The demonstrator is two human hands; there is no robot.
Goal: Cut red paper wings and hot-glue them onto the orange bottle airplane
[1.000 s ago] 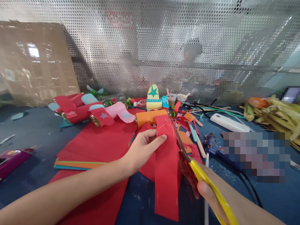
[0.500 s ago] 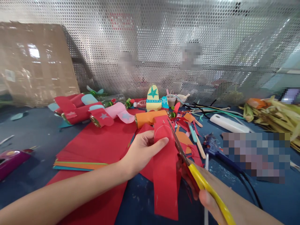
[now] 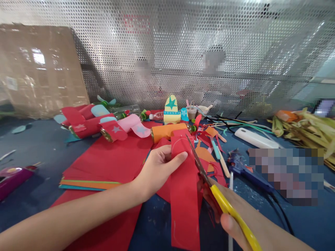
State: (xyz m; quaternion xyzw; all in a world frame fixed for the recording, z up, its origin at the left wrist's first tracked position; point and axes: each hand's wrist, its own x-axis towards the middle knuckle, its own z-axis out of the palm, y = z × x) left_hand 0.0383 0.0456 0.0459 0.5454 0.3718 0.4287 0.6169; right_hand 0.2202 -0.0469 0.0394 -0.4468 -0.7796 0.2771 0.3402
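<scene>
Blue table (image 3: 44, 148), stacked red paper (image 3: 112, 153), glue gun (image 3: 252, 177), corn husks (image 3: 306, 134)

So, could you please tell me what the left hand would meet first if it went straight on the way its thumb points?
Beyond the strip it holds, the left hand would probably meet the scissors first, though depth is unclear.

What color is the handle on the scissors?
The scissors' handle is yellow, and it shows best in the head view.

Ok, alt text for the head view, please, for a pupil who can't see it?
Left hand pinches a red paper strip bearing a pale curve; right hand holds yellow-handled scissors at its edge. Paper-wrapped bottles lie behind, a blue glue gun to the right.
</scene>
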